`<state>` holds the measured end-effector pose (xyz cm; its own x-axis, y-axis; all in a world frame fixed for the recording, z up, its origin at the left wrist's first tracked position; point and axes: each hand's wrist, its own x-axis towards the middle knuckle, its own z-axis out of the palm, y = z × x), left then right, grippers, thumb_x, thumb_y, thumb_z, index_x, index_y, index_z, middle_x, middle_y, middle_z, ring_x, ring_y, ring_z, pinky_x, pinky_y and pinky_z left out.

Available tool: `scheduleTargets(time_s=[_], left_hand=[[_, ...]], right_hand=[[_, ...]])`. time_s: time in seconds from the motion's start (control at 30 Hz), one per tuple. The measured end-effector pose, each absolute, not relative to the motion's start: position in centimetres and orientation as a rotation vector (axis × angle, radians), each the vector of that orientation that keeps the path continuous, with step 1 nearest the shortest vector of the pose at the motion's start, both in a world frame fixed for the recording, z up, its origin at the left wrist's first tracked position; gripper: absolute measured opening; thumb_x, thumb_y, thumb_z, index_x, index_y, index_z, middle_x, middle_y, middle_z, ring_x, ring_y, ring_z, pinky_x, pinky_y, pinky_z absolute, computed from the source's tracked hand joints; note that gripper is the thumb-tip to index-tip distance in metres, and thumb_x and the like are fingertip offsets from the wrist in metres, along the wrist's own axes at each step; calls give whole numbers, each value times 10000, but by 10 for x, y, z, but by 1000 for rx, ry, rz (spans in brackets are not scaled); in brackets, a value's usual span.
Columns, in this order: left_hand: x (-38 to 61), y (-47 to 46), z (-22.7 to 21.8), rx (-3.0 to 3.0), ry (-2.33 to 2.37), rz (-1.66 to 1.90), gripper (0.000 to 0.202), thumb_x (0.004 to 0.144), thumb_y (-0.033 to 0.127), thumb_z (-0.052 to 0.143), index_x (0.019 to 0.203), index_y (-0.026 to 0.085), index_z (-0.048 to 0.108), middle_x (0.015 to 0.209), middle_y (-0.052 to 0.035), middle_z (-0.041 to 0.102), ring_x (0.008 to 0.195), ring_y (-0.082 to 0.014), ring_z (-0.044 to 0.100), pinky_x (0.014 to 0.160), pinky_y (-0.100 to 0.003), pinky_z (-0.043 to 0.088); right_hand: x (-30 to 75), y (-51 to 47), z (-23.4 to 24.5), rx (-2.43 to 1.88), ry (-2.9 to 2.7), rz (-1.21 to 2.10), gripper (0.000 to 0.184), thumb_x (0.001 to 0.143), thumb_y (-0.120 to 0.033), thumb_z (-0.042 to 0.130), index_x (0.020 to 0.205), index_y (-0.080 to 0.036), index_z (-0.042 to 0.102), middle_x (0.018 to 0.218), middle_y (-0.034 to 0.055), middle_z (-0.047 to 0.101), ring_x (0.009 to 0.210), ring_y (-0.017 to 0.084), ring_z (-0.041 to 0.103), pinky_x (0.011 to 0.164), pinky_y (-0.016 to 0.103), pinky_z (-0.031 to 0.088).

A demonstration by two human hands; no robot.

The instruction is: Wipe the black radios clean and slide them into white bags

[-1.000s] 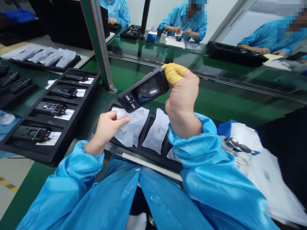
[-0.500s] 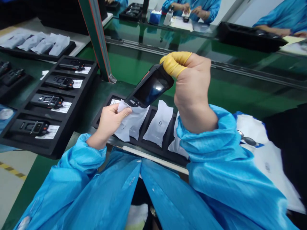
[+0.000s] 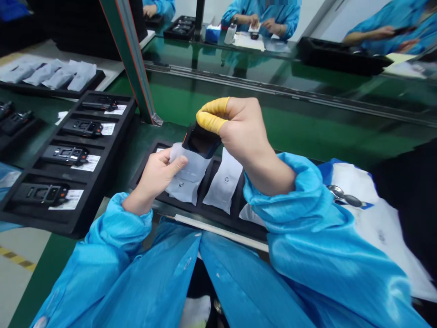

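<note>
My right hand (image 3: 239, 130), with yellow finger cots on two fingertips, grips the top end of a black handheld device (image 3: 201, 140). The device's lower part sits inside a white pouch (image 3: 186, 175). My left hand (image 3: 157, 175) pinches the pouch's open edge between thumb and fingers. Both hands hover over a black tray (image 3: 205, 200) that holds more white pouches (image 3: 223, 184).
A black tray (image 3: 30, 207) with several black devices and paper labels lies to the left. Another tray of white pouches (image 3: 54, 75) sits further back left. A green post (image 3: 126, 54) rises behind. Other people in blue coats work across the green conveyor (image 3: 290, 123). White bags (image 3: 378, 232) lie at right.
My right hand has lowered the device from a raised tilt down into the pouch held by my left hand. Its screen is now mostly covered.
</note>
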<state>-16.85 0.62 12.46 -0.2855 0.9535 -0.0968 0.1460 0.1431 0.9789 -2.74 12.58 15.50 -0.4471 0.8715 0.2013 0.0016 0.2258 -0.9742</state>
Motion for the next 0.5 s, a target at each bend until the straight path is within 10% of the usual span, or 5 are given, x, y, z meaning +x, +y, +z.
scheduleTargets(time_s=[0.23, 0.5], left_hand=[[-161, 13, 128, 1245, 1690, 1412, 521, 799, 660, 591, 664, 166, 690, 569, 6, 607, 534, -117, 527, 471, -226, 399], [-158, 11, 138, 1338, 1804, 1576, 412, 898, 549, 541, 929, 193, 745, 904, -41, 755, 914, -185, 697, 786, -276, 533]], right_hand=[[-27, 119, 155, -829, -1810, 1218, 120, 740, -283, 702, 790, -176, 718, 787, -15, 713, 798, 163, 673, 832, 367, 536], [-22, 110, 150, -797, -1805, 1199, 237, 705, -375, 763, 867, -208, 721, 885, -24, 720, 968, 204, 682, 993, 449, 488]])
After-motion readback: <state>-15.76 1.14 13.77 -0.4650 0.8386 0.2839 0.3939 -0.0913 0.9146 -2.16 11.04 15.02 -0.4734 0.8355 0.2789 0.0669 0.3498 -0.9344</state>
